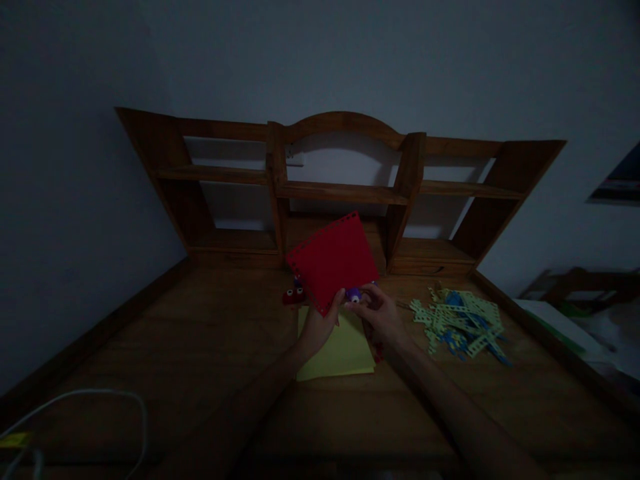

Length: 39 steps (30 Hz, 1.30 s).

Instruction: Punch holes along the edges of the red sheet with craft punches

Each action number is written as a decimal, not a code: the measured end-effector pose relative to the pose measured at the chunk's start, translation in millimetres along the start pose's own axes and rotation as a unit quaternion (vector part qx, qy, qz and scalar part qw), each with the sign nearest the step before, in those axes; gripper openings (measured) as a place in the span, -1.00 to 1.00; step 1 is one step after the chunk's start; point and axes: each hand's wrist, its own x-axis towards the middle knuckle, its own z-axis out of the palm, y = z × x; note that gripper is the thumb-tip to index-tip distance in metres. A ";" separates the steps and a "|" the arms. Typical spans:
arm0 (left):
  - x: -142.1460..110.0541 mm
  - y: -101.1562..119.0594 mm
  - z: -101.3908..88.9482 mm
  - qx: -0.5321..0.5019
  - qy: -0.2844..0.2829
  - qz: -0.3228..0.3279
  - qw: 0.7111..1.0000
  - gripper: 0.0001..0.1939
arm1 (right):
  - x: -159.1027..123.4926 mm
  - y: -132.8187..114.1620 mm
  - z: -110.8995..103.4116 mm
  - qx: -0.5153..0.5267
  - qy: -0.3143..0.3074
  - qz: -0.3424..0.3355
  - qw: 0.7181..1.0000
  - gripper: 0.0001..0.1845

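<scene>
My left hand grips the lower corner of a flat red sheet with holes along its edges, tilted above the desk. My right hand pinches a small purple piece with a white eye close to the sheet's lower edge; whether the two touch I cannot tell. Beneath both hands lies yellow paper. Just left of the sheet stands a red piece with two white eyes. Part of another red piece shows under my right wrist.
To the right lies a pile of pale green and blue punched pieces. A wooden shelf unit rises along the desk's back. White cable curls at the lower left. Papers lie beyond the desk's right edge.
</scene>
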 end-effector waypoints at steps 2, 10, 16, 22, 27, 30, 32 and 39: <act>-0.3 1.6 -0.2 0.001 0.001 0.002 1.000 -0.59 | 0.2 0.4 -0.6 0.000 0.006 -0.001 1.000 -0.50; -1.0 2.1 -1.1 -0.017 -0.016 0.003 1.000 -0.57 | 0.4 3.1 -0.5 0.048 0.023 0.043 0.998 -0.48; 0.4 -7.8 -1.2 -0.026 -0.034 -0.008 0.999 -0.57 | -0.3 1.0 2.1 0.070 0.020 0.062 0.995 -0.51; 1.0 0.1 -0.1 -0.006 -0.013 0.019 1.000 -0.65 | 0.1 0.7 0.2 0.066 0.015 0.077 0.995 -0.54; 0.9 2.9 1.5 -0.031 0.007 0.027 0.999 -0.75 | 0.8 1.0 -1.5 0.068 0.010 0.097 0.993 -0.56; 0.5 4.3 1.4 -0.004 0.003 0.036 0.999 -0.77 | 1.0 1.1 -0.4 0.093 0.008 0.097 0.991 -0.60; 0.3 4.8 1.7 0.005 -0.004 0.036 0.999 -0.79 | 0.9 0.7 1.0 0.112 0.006 0.099 0.989 -0.63; 2.7 -5.8 3.8 -0.012 -0.012 0.022 1.000 -0.79 | 0.1 -0.8 1.1 0.176 -0.029 0.119 0.977 -0.68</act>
